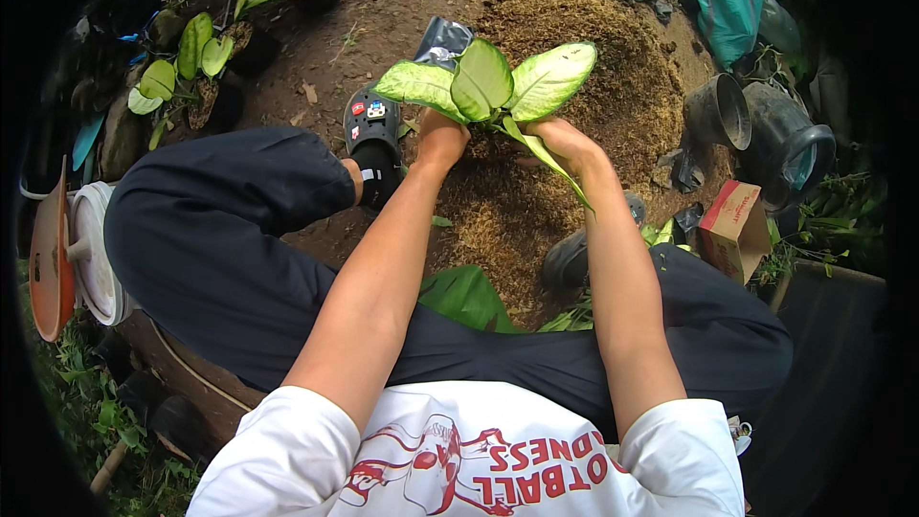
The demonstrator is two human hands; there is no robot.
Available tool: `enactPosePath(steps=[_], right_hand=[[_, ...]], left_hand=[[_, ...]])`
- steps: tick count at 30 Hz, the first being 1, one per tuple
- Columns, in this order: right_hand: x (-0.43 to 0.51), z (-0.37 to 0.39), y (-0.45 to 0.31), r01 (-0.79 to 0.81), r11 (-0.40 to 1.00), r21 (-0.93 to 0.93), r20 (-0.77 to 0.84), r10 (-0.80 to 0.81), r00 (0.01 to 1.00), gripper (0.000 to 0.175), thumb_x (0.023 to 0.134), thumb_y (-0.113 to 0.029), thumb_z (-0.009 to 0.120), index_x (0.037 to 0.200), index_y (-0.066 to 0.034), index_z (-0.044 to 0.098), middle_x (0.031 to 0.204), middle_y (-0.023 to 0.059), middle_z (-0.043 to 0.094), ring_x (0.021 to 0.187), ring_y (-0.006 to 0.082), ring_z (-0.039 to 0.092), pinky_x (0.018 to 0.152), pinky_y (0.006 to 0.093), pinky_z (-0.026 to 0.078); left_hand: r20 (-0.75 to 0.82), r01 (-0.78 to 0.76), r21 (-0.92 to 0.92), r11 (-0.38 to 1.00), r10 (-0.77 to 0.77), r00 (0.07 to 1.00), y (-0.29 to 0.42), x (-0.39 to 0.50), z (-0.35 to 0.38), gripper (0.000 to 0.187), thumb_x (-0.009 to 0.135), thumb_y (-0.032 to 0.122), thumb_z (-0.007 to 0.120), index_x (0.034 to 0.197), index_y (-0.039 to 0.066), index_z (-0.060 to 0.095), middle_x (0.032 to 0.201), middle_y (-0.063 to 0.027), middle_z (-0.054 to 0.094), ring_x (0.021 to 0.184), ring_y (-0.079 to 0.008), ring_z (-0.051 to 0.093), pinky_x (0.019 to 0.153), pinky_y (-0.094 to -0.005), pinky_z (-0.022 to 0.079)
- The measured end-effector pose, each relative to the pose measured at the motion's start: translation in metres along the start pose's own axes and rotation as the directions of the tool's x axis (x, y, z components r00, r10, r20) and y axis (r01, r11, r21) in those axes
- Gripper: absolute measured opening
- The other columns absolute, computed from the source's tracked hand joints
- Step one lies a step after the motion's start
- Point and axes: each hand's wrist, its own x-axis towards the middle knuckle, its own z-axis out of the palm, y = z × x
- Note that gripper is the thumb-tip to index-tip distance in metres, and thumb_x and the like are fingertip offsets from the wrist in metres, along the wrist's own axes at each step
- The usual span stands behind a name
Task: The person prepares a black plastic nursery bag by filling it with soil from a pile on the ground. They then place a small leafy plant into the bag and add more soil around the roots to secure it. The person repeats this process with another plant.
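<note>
A dieffenbachia plant (482, 82) with broad pale-green, dark-edged leaves stands between my hands over a brown heap of loose fibrous potting mix (610, 86). My left hand (441, 140) grips low on the plant, its fingers hidden beneath the leaves. On the other side, my right hand (566, 143) is close to the stem base, partly behind a narrow drooping leaf. Its fingertips are in shadow, so its grip is unclear. A black plastic planting bag (443, 42) lies just beyond the leaves.
Several potted plants (208, 57) stand at the left. An empty black pot (718, 111), a dark bucket (786, 136) and an open cardboard box (734, 230) are at the right. Beyond them lies a green woven sack (721, 0). A lidded white bucket (100, 251) is beside my left knee.
</note>
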Motion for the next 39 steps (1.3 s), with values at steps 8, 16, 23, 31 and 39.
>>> enactPosePath(steps=[8, 16, 23, 31, 39], right_hand=[[0.031, 0.016, 0.046, 0.371, 0.646, -0.668, -0.042, -0.530, 0.847, 0.034, 0.090, -0.015, 0.062, 0.122, -0.0017, 0.065, 0.115, 0.0215, 0.070, 0.113, 0.0354, 0.065, 0.092, 0.0430, 0.050], [0.016, -0.005, 0.056, 0.243, 0.736, -0.632, -0.413, -0.586, 0.698, 0.033, 0.087, -0.021, 0.069, 0.118, -0.0091, 0.070, 0.114, 0.0137, 0.071, 0.106, 0.0327, 0.067, 0.092, 0.0445, 0.052], [0.015, -0.027, 0.123, -0.218, 0.486, -0.846, -0.349, -0.196, 0.916, 0.099, 0.080, -0.065, 0.073, 0.160, -0.0327, 0.025, 0.162, 0.0235, 0.019, 0.146, 0.0494, 0.025, 0.111, 0.0602, 0.039], [-0.016, 0.034, 0.150, -0.150, 0.228, -0.962, -0.214, -0.290, 0.933, 0.096, 0.078, -0.047, 0.083, 0.152, -0.0112, 0.033, 0.142, 0.0265, 0.042, 0.127, 0.0461, 0.048, 0.098, 0.0574, 0.051], [0.006, 0.028, 0.156, -0.078, 0.554, -0.829, -0.168, -0.114, 0.979, 0.083, 0.078, -0.028, 0.083, 0.148, -0.0080, 0.044, 0.139, 0.0263, 0.049, 0.128, 0.0441, 0.051, 0.102, 0.0518, 0.049]], left_hand=[[0.110, -0.225, 0.216, 0.950, 0.205, 0.973, -0.001, -0.028, -0.005, 0.047, 0.090, 0.043, 0.064, 0.122, 0.009, 0.070, 0.121, -0.0167, 0.066, 0.130, -0.0324, 0.048, 0.121, -0.0522, 0.023], [0.131, -0.079, 0.381, 0.921, 0.031, 0.991, 0.026, -0.020, 0.012, 0.064, 0.089, 0.048, 0.071, 0.136, 0.006, 0.058, 0.139, -0.0170, 0.054, 0.133, -0.0352, 0.045, 0.116, -0.0545, 0.031], [-0.124, -0.191, 0.218, 0.957, 0.221, 0.967, 0.003, -0.025, 0.012, 0.040, 0.088, 0.029, 0.073, 0.118, 0.005, 0.062, 0.115, -0.0156, 0.063, 0.121, -0.0362, 0.054, 0.105, -0.0521, 0.040], [-0.010, 0.169, 0.052, 0.984, -0.169, 0.986, -0.020, -0.026, -0.009, 0.035, 0.090, 0.029, 0.071, 0.115, 0.008, 0.058, 0.099, -0.0127, 0.068, 0.094, -0.0373, 0.067, 0.080, -0.0517, 0.051], [0.075, 0.215, 0.062, 0.975, -0.219, 0.973, -0.013, -0.027, -0.010, 0.039, 0.091, 0.032, 0.069, 0.121, 0.011, 0.057, 0.099, -0.0121, 0.071, 0.096, -0.0328, 0.069, 0.084, -0.0467, 0.051]])
